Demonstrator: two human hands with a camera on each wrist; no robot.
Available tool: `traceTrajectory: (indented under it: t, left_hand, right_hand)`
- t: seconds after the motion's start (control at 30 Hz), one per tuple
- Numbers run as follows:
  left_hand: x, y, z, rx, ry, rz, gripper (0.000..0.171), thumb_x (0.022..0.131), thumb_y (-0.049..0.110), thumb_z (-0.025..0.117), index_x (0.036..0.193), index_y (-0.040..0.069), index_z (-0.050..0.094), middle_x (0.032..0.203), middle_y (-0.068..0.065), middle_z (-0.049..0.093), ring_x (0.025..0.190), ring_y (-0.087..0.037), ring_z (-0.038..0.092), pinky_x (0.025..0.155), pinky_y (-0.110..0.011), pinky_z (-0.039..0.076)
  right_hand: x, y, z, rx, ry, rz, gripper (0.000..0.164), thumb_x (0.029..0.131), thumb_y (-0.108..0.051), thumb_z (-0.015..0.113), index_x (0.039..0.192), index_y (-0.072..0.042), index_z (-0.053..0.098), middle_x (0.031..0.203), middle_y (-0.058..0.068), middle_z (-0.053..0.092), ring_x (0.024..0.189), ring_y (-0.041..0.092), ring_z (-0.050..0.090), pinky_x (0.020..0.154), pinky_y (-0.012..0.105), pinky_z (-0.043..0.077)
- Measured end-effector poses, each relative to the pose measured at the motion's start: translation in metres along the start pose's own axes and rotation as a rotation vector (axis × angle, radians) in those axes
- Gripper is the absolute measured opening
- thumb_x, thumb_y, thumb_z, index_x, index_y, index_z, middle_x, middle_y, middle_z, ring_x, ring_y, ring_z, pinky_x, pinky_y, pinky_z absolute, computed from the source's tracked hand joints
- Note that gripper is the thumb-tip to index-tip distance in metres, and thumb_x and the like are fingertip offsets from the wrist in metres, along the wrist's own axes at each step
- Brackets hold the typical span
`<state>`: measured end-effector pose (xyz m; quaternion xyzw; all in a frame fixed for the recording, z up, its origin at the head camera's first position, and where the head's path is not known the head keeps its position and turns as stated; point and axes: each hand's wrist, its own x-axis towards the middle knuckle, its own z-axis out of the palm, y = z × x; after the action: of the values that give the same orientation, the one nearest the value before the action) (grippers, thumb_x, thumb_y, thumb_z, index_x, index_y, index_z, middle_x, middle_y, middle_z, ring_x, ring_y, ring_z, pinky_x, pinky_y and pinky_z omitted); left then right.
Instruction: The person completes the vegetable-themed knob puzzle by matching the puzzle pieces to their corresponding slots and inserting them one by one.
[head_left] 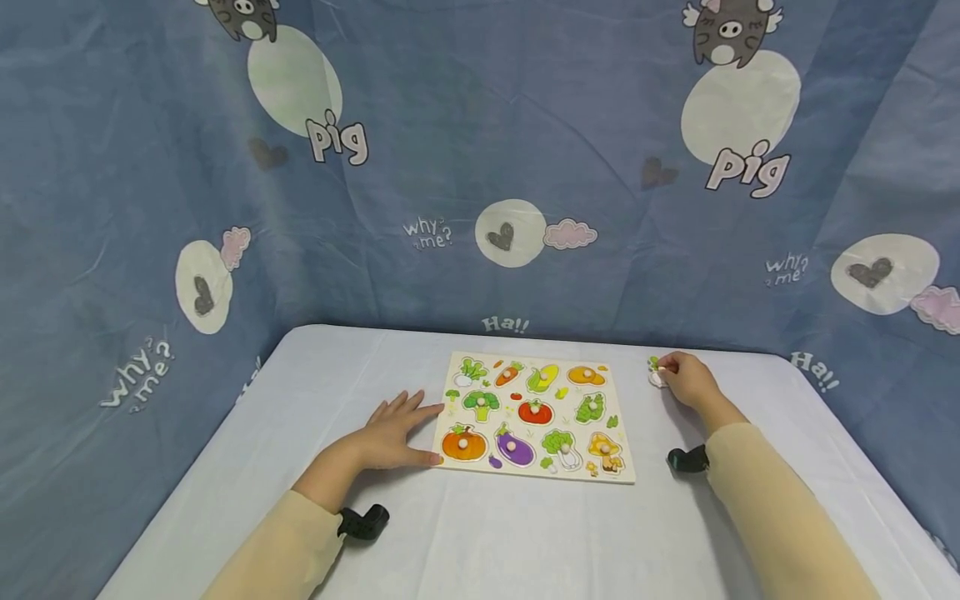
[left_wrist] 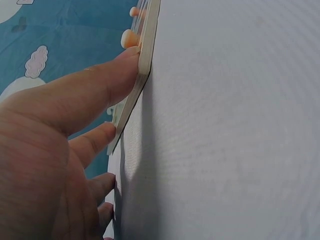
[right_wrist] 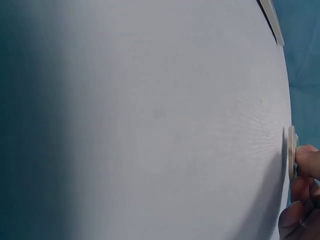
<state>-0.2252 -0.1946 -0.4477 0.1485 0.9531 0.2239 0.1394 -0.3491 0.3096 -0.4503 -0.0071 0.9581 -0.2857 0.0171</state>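
Note:
A wooden vegetable knob puzzle board [head_left: 570,477] lies flat on the white table. My left hand [head_left: 392,433] is at its left side with fingers spread, the thumb and index finger touching the board's edge. In the left wrist view, the thumb [left_wrist: 95,90] lies against the board's edge [left_wrist: 149,50], near round knobs. To the right of the board, my right hand [head_left: 688,380] pinches a small white-and-green vegetable puzzle piece [head_left: 656,377]. The right wrist view shows the piece [right_wrist: 291,155] edge-on at the fingertips; whether it touches the table cannot be told.
The board carries pictured vegetables, including a pumpkin [head_left: 464,445], an eggplant [head_left: 515,448] and a tomato [head_left: 535,412]. A white cloth [head_left: 525,542] covers the table. Behind it hangs a blue printed curtain [head_left: 420,167]. Black wrist devices [head_left: 365,523] are worn on both arms.

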Motion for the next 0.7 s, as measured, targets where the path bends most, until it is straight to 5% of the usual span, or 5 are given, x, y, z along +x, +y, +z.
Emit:
traceTrajectory:
  t: [0.7]
  left_hand:
    - [0.002, -0.001, 0.001, 0.0, 0.011, 0.0, 0.088, 0.079, 0.055, 0.077, 0.153, 0.021, 0.043, 0.165, -0.017, 0.019, 0.152, -0.041, 0.005, 0.121, -0.06, 0.001]
  right_hand:
    - [-0.035, -0.043, -0.006, 0.022, 0.028, -0.122, 0.022, 0.1, -0.01, 0.06, 0.114, 0.006, 0.063, 0.104, 0.02, 0.065, 0.094, 0.032, 0.059, 0.081, 0.045, 0.049]
